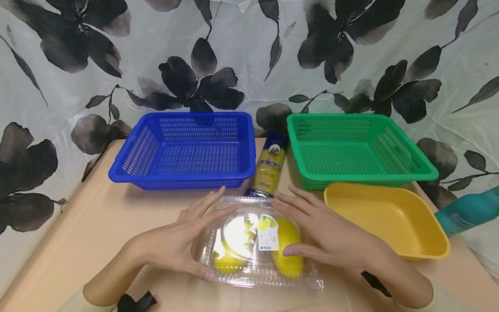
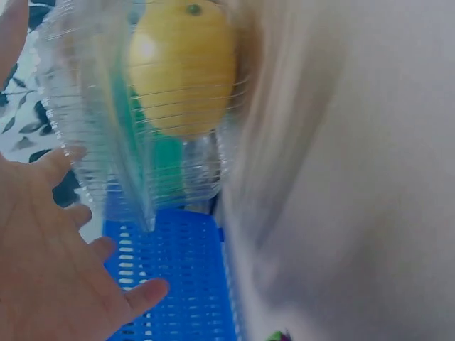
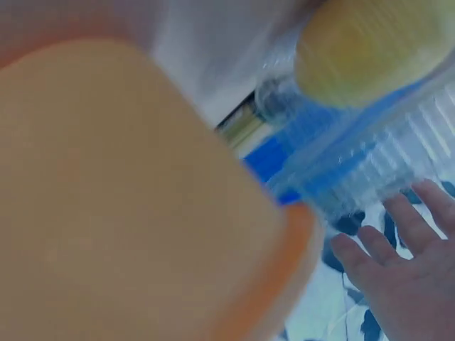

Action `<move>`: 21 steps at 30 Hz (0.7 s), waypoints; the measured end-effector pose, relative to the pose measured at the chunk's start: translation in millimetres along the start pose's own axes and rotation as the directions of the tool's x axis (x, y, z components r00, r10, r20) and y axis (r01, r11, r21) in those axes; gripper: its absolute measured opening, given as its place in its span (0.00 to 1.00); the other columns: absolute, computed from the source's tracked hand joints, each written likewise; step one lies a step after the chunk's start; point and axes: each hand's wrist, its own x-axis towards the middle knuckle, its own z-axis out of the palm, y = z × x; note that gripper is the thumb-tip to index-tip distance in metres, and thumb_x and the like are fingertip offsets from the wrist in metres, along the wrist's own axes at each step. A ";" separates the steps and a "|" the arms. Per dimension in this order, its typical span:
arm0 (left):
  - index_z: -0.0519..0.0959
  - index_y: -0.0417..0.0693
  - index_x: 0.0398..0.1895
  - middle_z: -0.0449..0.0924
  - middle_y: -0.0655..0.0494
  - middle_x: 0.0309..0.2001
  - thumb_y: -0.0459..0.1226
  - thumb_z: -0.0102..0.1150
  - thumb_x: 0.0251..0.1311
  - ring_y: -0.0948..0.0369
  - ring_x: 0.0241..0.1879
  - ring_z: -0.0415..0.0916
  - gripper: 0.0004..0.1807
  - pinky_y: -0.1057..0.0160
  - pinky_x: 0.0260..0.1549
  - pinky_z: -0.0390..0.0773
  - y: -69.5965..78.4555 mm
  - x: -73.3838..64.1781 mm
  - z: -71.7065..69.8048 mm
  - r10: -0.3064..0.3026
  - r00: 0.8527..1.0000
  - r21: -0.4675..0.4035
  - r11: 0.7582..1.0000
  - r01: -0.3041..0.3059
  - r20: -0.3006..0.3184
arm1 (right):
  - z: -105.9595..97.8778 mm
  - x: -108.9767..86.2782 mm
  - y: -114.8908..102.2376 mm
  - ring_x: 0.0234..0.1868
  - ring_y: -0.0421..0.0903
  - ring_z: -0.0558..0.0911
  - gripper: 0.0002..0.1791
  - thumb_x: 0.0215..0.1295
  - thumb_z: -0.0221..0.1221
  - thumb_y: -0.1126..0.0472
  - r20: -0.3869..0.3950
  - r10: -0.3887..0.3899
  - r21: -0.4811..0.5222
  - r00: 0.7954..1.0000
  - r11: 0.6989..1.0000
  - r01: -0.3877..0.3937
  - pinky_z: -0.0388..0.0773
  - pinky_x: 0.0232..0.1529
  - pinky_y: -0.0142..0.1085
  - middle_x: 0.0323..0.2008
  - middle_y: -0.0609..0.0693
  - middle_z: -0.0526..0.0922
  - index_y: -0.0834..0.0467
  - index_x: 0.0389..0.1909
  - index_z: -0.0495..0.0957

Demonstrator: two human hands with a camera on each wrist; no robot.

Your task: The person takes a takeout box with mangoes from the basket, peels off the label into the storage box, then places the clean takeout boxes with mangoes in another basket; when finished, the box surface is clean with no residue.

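Observation:
A clear plastic clamshell box (image 1: 249,277) lies closed on the table, with yellow fruits (image 1: 290,255) inside and a white label (image 1: 268,238) on its lid. My left hand (image 1: 167,242) is at the box's left side, fingers spread and extended. On the opposite side, my right hand (image 1: 331,238) has its fingers stretched over the lid's right edge. In the left wrist view, one yellow fruit (image 2: 183,67) shows through the ribbed wall, with the fingers beside it. Whether either hand touches the plastic I cannot tell.
Behind the box stand a blue basket (image 1: 187,178) and a green basket (image 1: 366,177), with a yellow pasta packet (image 1: 268,171) between them. A yellow tub (image 1: 386,216) sits at the right, beside a teal bottle (image 1: 469,212). Floral cloth (image 1: 257,56) hangs behind.

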 end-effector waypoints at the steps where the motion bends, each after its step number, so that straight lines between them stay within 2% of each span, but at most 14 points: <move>1: 0.48 0.70 0.84 0.21 0.61 0.84 0.64 0.78 0.43 0.40 0.81 0.26 0.66 0.17 0.64 0.45 -0.7 1.4 1.0 0.012 1.000 0.004 1.000 -0.012 0.002 | 2.0 2.8 -1.6 0.83 0.51 0.45 0.45 0.68 0.59 0.32 -0.006 -0.016 -0.005 1.000 1.000 0.016 0.61 0.73 0.60 0.82 0.38 0.50 0.40 0.81 0.55; 4: 0.47 0.71 0.84 0.21 0.62 0.84 0.67 0.76 0.42 0.42 0.81 0.23 0.67 0.17 0.64 0.44 -1.7 3.9 2.3 0.021 1.000 0.003 1.000 -0.021 0.010 | 7.5 11.0 -5.6 0.83 0.50 0.47 0.45 0.66 0.60 0.31 -0.027 -0.045 -0.018 0.999 0.999 0.045 0.64 0.72 0.59 0.81 0.37 0.52 0.39 0.81 0.57; 9: 0.46 0.70 0.84 0.25 0.63 0.84 0.66 0.78 0.40 0.44 0.81 0.21 0.69 0.17 0.64 0.42 -3.1 5.4 4.4 0.009 1.000 -0.006 1.000 -0.009 0.004 | 15.7 23.6 -8.6 0.82 0.50 0.51 0.46 0.64 0.64 0.32 -0.073 -0.133 -0.074 0.988 0.989 0.128 0.65 0.72 0.58 0.80 0.42 0.57 0.43 0.79 0.62; 15: 0.44 0.74 0.83 0.24 0.65 0.83 0.65 0.80 0.38 0.44 0.81 0.22 0.70 0.18 0.65 0.44 1.3 8.9 3.9 -0.065 0.997 -0.005 0.998 0.065 0.038 | 20.7 34.6 -6.3 0.80 0.53 0.58 0.40 0.65 0.61 0.30 -0.136 -0.268 -0.250 0.954 0.941 0.229 0.62 0.75 0.56 0.77 0.46 0.65 0.48 0.73 0.72; 18: 0.44 0.74 0.83 0.24 0.64 0.83 0.65 0.80 0.37 0.44 0.81 0.23 0.71 0.18 0.65 0.44 3.6 10.2 1.0 -0.079 0.996 0.005 0.997 0.079 0.050 | 20.5 38.7 -6.6 0.79 0.55 0.59 0.38 0.66 0.60 0.31 -0.127 -0.318 -0.286 0.940 0.919 0.272 0.62 0.75 0.56 0.76 0.47 0.68 0.49 0.71 0.74; 21: 0.44 0.75 0.83 0.25 0.61 0.83 0.65 0.80 0.37 0.42 0.81 0.23 0.71 0.18 0.65 0.43 4.6 11.3 -0.7 -0.092 0.994 0.001 0.996 0.092 0.059 | 18.8 40.2 -9.4 0.79 0.56 0.60 0.35 0.68 0.59 0.33 -0.099 -0.341 -0.313 0.935 0.902 0.296 0.61 0.75 0.57 0.74 0.47 0.70 0.49 0.69 0.76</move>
